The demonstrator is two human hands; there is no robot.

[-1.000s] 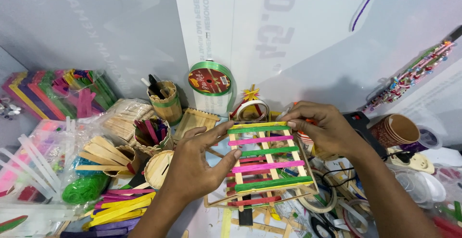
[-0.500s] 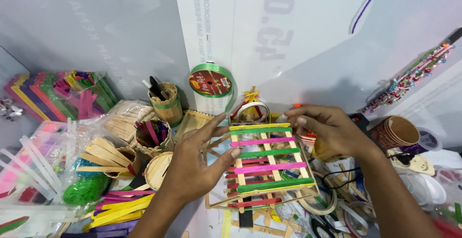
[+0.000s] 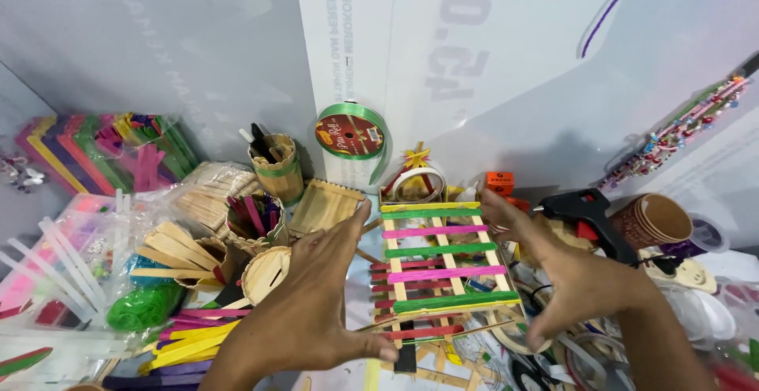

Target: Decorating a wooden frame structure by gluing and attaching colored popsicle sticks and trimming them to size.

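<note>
A ladder-like frame of craft sticks [image 3: 443,260], with green and pink rungs on plain wooden rails, lies flat on the cluttered table. My left hand [image 3: 308,312] is spread at its left side, the thumb tip at the lower left corner and the fingertips near the top left. On the other side, my right hand [image 3: 577,280] is also spread, one fingertip at the top right corner and the thumb near the lower right. Neither hand closes around the frame.
A black glue gun [image 3: 589,205] and stacked brown paper cups [image 3: 656,221] lie right of the frame. A green ribbon spool [image 3: 352,134] leans on the white back panel. Stick-built cups [image 3: 273,166], loose coloured sticks [image 3: 190,340] and foam sheets [image 3: 95,150] fill the left.
My right hand has slid off the frame's top right corner and out to its right side. Both hands have opened wider, and the frame sits a little lower and flatter.
</note>
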